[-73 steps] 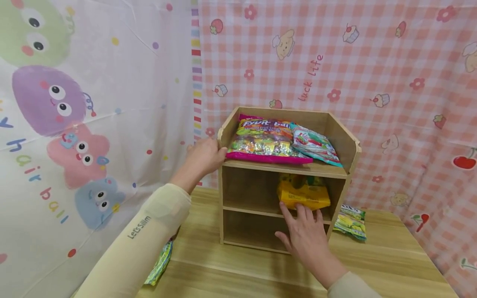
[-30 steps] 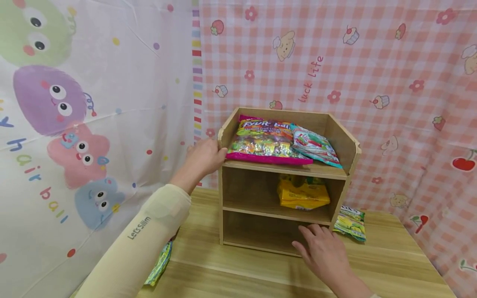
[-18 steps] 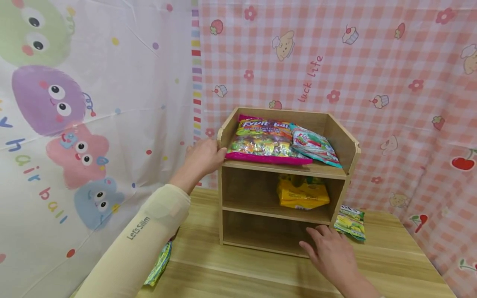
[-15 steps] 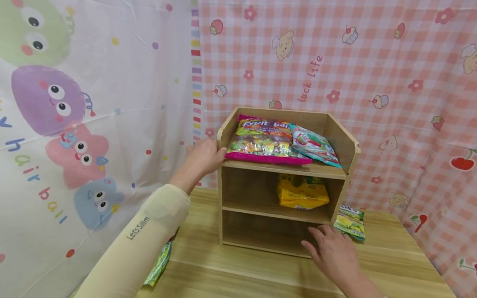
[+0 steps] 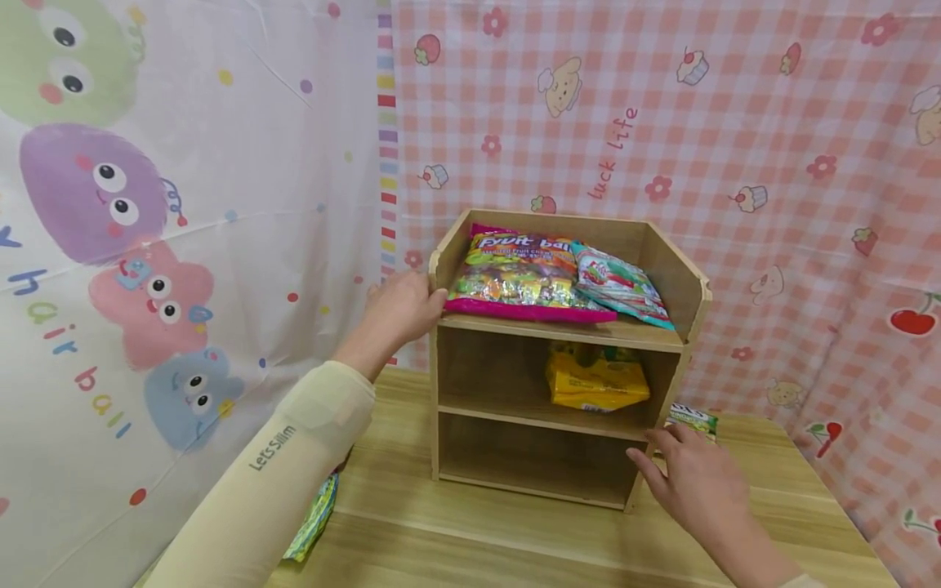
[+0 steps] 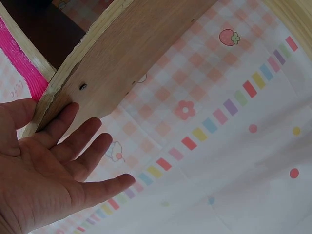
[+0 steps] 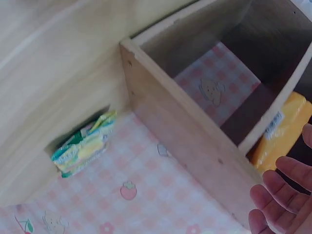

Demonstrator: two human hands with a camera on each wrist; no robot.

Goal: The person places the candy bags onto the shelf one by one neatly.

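Note:
My left hand [image 5: 404,310] holds the left side panel of a small wooden shelf [image 5: 492,376]; the left wrist view shows thumb and index finger on either side of the panel edge, the other fingers spread. My right hand [image 5: 702,486] is beside the shelf's lower right front edge, fingers loosely bent and holding nothing. On the top tier lie a large pink-edged bag of fruit candy [image 5: 522,273] and a smaller teal bag [image 5: 621,284] leaning on it. A yellow packet [image 5: 599,388] sits at the right of the middle tier.
Behind my right hand, a green and yellow packet [image 5: 694,418] lies on the wooden table [image 5: 470,539], partly hidden. Another green-yellow packet [image 5: 316,518] shows at left, partly behind my forearm. Patterned cloths [image 5: 515,106] hang at the back and left.
My right hand has come away from the yellow packet, moving down, then right past the shelf's front edge, now partly covering the green packet. The left hand stays on the panel.

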